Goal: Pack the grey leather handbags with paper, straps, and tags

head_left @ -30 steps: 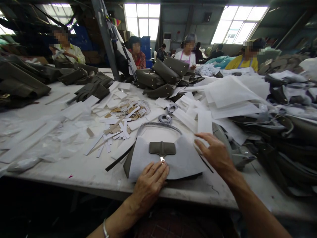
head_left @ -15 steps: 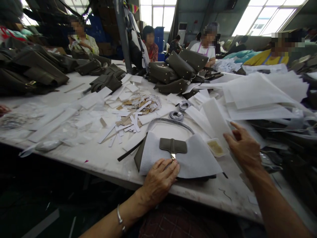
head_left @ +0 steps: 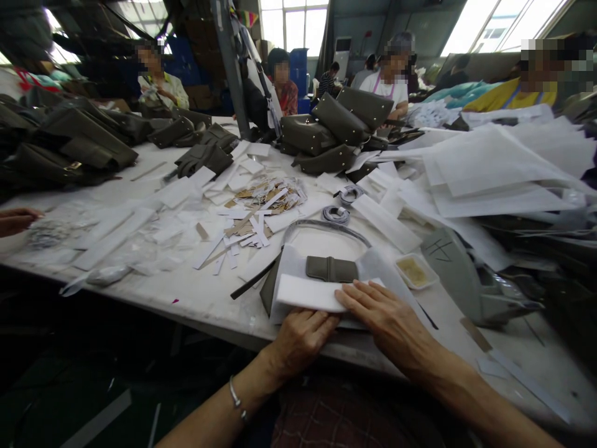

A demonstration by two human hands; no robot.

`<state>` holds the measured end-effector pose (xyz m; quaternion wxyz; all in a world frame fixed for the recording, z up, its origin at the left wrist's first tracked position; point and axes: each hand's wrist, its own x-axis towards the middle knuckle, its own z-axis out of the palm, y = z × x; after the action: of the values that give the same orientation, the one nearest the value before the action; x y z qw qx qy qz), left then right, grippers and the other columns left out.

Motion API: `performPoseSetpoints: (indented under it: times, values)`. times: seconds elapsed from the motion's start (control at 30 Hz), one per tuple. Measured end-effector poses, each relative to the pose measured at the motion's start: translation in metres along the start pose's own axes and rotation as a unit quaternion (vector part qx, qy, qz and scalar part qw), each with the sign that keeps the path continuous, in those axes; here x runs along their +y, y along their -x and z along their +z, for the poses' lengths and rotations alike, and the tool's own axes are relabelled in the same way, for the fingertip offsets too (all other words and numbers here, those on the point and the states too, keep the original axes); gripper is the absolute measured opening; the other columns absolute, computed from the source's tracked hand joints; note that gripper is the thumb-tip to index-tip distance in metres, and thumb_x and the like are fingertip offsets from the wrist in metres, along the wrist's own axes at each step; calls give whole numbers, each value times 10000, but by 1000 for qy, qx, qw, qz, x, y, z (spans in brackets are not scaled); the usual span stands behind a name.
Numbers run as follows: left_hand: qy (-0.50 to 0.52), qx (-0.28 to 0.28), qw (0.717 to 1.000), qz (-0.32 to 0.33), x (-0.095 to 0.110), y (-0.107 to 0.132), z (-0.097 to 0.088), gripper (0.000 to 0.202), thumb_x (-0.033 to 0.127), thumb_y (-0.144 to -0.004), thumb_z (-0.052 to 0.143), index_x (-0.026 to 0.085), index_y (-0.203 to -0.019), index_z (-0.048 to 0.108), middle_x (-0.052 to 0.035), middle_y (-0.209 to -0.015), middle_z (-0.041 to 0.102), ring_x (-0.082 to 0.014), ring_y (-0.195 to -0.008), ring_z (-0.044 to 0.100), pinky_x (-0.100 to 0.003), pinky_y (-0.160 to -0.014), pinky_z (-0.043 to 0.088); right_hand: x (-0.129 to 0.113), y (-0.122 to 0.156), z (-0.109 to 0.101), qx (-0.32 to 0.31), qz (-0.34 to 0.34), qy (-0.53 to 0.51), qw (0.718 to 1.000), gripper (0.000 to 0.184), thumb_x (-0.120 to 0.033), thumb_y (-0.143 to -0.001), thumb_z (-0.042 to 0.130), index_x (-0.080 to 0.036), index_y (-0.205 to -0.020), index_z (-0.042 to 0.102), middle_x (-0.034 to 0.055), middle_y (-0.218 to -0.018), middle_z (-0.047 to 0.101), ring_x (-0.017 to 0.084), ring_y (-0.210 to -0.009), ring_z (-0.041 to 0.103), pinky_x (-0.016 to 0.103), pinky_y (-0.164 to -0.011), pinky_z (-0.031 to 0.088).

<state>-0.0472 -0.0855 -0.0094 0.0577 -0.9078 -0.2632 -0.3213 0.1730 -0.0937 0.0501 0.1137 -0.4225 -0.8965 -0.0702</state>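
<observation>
A dark olive handbag (head_left: 342, 269) lies at the table's front edge, its front covered by a thin white sheet (head_left: 373, 264) with the flap tab showing through. Its wrapped handle (head_left: 321, 224) arches away from me. Across the lower front rests a thick white foam strip (head_left: 308, 294), which hides the clasp. My right hand (head_left: 387, 314) is closed over the strip's right end, fingers on top. Against the strip's near edge, my left hand (head_left: 303, 339) has its fingers bent together; their tips are tucked under the strip, out of sight.
A small tray (head_left: 415, 272) of yellowish stuff and a grey-green tape dispenser (head_left: 461, 274) stand right of the bag. Paper strips (head_left: 247, 230), coiled straps (head_left: 336, 214), white sheets (head_left: 504, 168) and piled bags (head_left: 336, 127) lie around. Another person's hand (head_left: 18, 221) is far left.
My right hand has come from the white sheets at the right to the bag, bringing the foam strip over the clasp. My left hand's fingertips are now covered. The tape dispenser has come into sight.
</observation>
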Motion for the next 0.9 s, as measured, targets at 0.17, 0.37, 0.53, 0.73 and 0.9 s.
performPoseSetpoints:
  times: [0.17, 0.37, 0.53, 0.73, 0.9]
  values:
    - [13, -2, 1000, -6, 0, -1, -3, 280, 178, -1008, 420, 129, -1199, 619, -85, -1000, 727, -171, -864, 678, -312, -770, 561, -10, 2, -5, 2, 37, 64, 997, 504, -13, -849, 459, -184, -1309, 572, 111, -1280, 654, 309, -1161, 603, 504, -966, 502]
    - [9, -36, 999, -7, 0, 2, 0, 279, 190, -1011, 410, 136, -1185, 621, -91, -995, 721, -187, -888, 673, -345, -802, 556, -18, 6, 5, -11, 70, 102, 992, 518, -4, -836, 473, -185, -1310, 577, 127, -1266, 652, 334, -1133, 604, 520, -955, 492]
    - [30, -5, 999, 19, -2, 5, -8, 260, 149, -997, 436, 124, -1193, 604, -99, -1013, 727, -174, -922, 678, -331, -834, 551, -16, 8, 6, -17, 53, 91, 994, 520, 4, -838, 473, -194, -1307, 578, 102, -1249, 660, 333, -1144, 598, 528, -957, 494]
    - [46, 8, 998, 48, 7, -13, -30, 278, 193, -967, 524, 152, -1236, 581, -79, -1116, 711, -200, -1149, 614, -364, -999, 490, -23, 7, 13, -33, 66, 90, 993, 485, -9, -832, 488, -159, -1277, 607, 147, -1248, 655, 369, -1161, 591, 582, -962, 483]
    - [-48, -85, 995, -26, 3, -20, -7, 485, 378, -985, 492, 102, -1383, 472, -146, -1384, 567, -262, -1316, 504, -443, -1098, 419, -10, 8, 9, -49, 75, 33, 995, 530, 20, -830, 443, -164, -1304, 593, 130, -1304, 637, 338, -1205, 582, 572, -997, 475]
